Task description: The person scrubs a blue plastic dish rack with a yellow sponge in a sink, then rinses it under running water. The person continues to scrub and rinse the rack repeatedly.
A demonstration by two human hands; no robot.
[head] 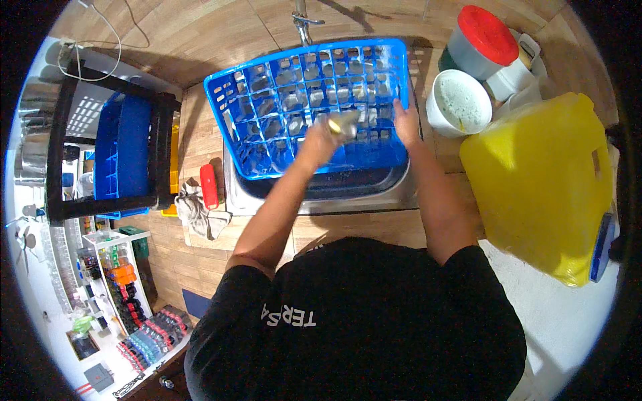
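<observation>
A blue plastic crate with a grid of dividers [228, 123] rests tilted over a stainless steel sink [321, 206]. My right hand [407, 126] grips the crate's right rim, thumb over the edge. Inside the crate's grid, my left hand [319, 144] holds a yellowish scrubbing sponge [343, 124], blurred by motion. Whitish suds or wet patches show on the crate's dividers. The dark basin [346, 185] shows below the crate's near side; the rest of it is hidden.
A faucet [303, 27] stands behind the crate. At right are a white bucket of sudsy water [460, 103], a red-lidded container [486, 37] and a big yellow jug [539, 190]. At left lie a red brush or holder [208, 186], a rag [203, 215] and a black rack [113, 206].
</observation>
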